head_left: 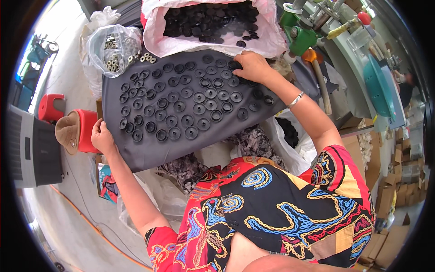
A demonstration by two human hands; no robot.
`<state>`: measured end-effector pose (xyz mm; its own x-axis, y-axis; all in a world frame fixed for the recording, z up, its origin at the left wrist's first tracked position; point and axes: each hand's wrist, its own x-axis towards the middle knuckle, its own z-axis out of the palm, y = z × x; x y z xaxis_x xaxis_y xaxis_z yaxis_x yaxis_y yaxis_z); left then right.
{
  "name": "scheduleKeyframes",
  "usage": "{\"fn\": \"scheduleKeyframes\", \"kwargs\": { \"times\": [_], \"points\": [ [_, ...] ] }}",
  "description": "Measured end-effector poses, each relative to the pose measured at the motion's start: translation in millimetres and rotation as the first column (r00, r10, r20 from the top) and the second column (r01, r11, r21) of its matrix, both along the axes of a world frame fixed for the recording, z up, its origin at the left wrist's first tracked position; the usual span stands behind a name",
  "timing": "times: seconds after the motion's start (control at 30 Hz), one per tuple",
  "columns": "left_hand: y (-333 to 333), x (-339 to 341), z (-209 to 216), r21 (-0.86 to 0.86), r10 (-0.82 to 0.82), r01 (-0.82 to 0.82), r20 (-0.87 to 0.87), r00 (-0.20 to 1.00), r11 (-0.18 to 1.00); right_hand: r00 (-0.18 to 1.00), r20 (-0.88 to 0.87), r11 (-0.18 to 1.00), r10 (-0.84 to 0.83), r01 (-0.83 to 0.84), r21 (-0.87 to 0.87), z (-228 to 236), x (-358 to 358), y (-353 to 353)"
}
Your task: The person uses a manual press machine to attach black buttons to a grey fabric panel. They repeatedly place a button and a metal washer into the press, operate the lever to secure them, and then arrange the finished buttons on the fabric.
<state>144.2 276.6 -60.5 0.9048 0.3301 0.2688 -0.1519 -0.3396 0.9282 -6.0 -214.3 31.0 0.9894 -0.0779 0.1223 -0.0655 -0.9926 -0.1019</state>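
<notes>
Many black round rubber discs [186, 92], each with a raised rim and a small centre hole, lie in loose rows on a table covered in dark grey cloth [149, 152]. At the table's far right, my right hand [254, 67] has its thumb and fingers closed round one black disc [234, 65], beside the rows. My left hand [103, 137] is at the left side of the table, its fingers curled against the edge. Behind the rows, an open white sack [156, 44] holds a heap of similar black discs [210, 20].
A clear plastic bag [100, 52] of small metal rings stands at the far left corner, with a few loose rings [147, 57] beside it. To the right are a green machine [302, 36] and a hammer [321, 86]. A red stool [88, 131] with a brown hat [68, 131] stands left.
</notes>
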Motion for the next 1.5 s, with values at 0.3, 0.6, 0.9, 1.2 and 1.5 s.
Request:
{"fn": "scheduleKeyframes", "kwargs": {
  "times": [0.3, 0.6, 0.9, 1.2, 1.5],
  "points": [
    [1, 3, -2, -0.011, -0.012, 0.012, 0.012, 1.0, 1.0, 0.985, 0.171, 0.936, 0.004, -0.064, 0.346, -16, -3, -18],
    [6, 5, -8, -0.045, -0.021, 0.021, 0.002, 1.0, 0.999, 0.984, 0.176, 0.877, 0.022, -0.104, 0.469, -26, -23, -39],
    [6, 7, -8, -0.022, -0.018, 0.018, -0.008, 1.0, 1.0, 0.936, 0.324, 0.982, -0.135, 0.082, 0.172, 0, 39, -54],
    [-1, -8, 4, 0.055, 0.009, -0.01, 0.012, 1.0, 0.998, 0.981, 0.042, 0.978, -0.191, 0.193, -0.073, -22, 78, -66],
    [-6, -16, 9, 0.054, 0.059, -0.06, 0.012, 0.998, 0.997, 0.908, 0.419, 0.964, 0.032, -0.139, 0.227, 23, 76, 18]
  ]
}}
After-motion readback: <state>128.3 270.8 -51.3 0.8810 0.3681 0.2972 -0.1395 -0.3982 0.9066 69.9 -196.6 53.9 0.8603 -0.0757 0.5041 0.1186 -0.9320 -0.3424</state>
